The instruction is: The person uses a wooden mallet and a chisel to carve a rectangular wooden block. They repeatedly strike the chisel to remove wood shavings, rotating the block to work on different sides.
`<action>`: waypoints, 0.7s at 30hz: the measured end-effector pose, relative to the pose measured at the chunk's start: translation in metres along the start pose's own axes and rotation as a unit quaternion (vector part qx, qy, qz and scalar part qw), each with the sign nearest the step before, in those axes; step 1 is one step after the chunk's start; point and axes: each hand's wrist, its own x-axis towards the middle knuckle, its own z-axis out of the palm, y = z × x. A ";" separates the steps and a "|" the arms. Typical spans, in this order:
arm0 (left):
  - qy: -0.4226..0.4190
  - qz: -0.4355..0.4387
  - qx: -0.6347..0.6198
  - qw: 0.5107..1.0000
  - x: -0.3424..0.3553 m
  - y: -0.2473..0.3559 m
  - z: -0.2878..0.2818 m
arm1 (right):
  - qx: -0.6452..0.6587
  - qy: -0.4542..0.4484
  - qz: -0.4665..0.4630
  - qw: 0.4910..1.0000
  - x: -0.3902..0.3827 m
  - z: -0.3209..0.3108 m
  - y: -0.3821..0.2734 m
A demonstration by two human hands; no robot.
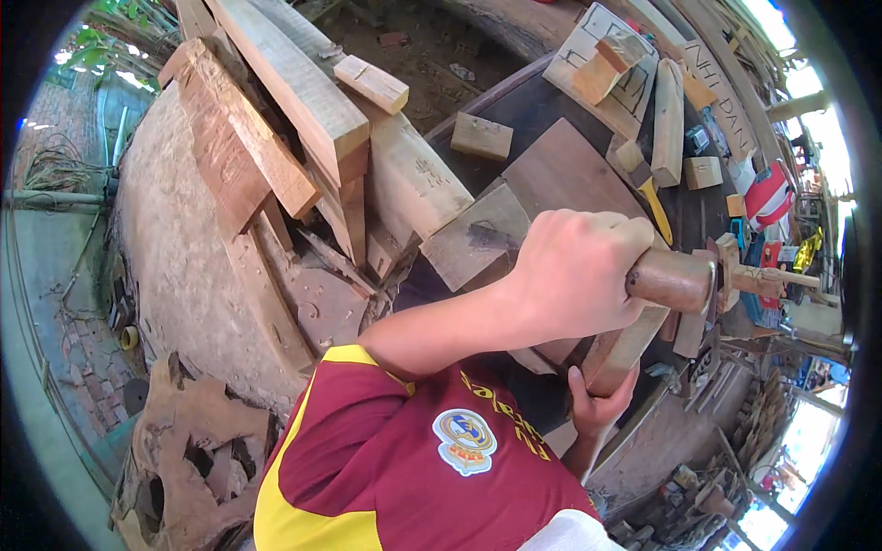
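Observation:
My left hand [583, 271] is closed around a brown wooden cylinder [675, 280] at the centre right, its knuckles uppermost. Below it, my right hand [602, 409] grips the lower end of a pale, oblong wooden block [606, 363], which runs up under the cylinder and my left hand. Behind my left hand lie a brown board [560, 170] and a lighter square board [473, 239] with a dark smudge. A brush [652, 197] with a yellow handle rests just above the cylinder. More small wooden pieces [726, 285] sit to the right of the cylinder, partly hidden by it.
A pile of long planks and offcuts [303, 101] fills the upper left. Wooden blocks [482, 136] and a lettered board [570, 69] lie at the back. A red-and-white object [764, 193] is at the right. A gnarled wood slab [175, 450] stands at the lower left.

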 end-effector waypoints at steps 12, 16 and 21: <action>0.000 0.003 -0.015 1.000 0.002 -0.004 -0.005 | -0.003 -0.013 -0.023 1.000 0.005 0.003 -0.010; -0.003 0.008 -0.021 1.000 0.003 -0.002 -0.005 | 0.005 -0.025 -0.021 0.999 0.007 0.004 -0.015; 0.003 -0.001 -0.019 1.000 0.003 -0.005 -0.004 | 0.023 -0.012 -0.014 1.000 0.007 0.000 -0.014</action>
